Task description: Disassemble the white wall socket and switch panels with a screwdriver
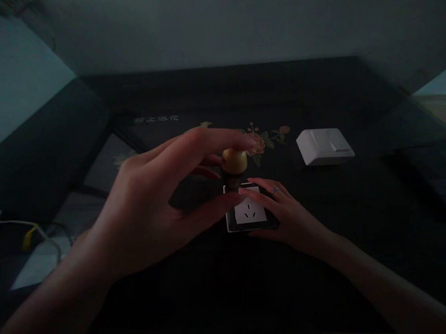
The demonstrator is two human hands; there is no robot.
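The left hand [143,203] has its grip closed on a yellow-topped tool [235,161], index finger over the knob and thumb by its lower end; whether the tool's tip touches anything is hidden. Below it, a white-faced socket [249,211] lies on the dark table [203,269], and the right hand [289,214] grasps its right side, fingers along the edges. A white box [325,148] sits apart, towards the table's far right corner, while a pale cable [50,239] runs near the left edge.
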